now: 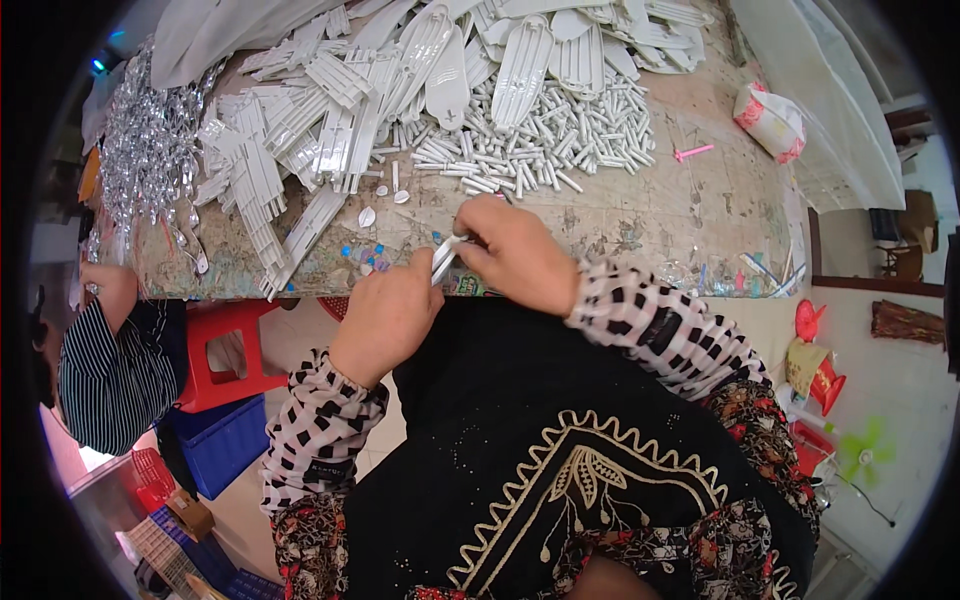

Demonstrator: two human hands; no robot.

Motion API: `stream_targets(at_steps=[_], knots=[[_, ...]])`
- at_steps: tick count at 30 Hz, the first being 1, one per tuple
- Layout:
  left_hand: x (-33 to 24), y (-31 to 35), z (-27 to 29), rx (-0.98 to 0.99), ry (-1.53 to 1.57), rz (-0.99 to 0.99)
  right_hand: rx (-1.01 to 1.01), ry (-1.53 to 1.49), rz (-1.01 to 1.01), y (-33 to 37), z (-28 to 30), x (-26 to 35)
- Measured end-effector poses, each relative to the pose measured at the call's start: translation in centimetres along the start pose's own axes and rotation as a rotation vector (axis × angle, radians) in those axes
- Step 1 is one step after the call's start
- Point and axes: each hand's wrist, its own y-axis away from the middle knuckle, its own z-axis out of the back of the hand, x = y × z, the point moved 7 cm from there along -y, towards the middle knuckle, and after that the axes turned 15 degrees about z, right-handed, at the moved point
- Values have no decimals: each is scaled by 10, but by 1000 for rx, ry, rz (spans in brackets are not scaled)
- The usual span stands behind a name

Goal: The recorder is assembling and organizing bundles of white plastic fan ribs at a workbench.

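While the left hand (386, 318) clasps the lower end of a slim white plastic piece (444, 260), the right hand (520, 257) pinches its upper end; the piece slants between both grips, by the near edge of the worn worktable (620, 225).

White piece (444, 262) partly hidden by left hand (387, 315) and right hand (522, 258), plastic heap (524, 72) cut off above

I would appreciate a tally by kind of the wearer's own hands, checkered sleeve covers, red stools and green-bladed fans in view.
Left hand and right hand: 2
Checkered sleeve covers: 2
Red stool: 1
Green-bladed fan: 1
Total: 6
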Motion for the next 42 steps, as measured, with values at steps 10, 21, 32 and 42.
stream_targets(at_steps=[10, 21, 32, 42], knots=[[4, -12, -8, -85, -43, -62, 221, -40, -160, -47, -42, -49], [-9, -14, 4, -74, -37, -76, 202, 16, -225, -48, -32, -52], [-49, -4, 40, 241, 1455, 80, -127, -584, -520, 28, 69, -1], [-230, -58, 20, 403, 1890, -124, -107, -801, -665, 127, 172, 14]])
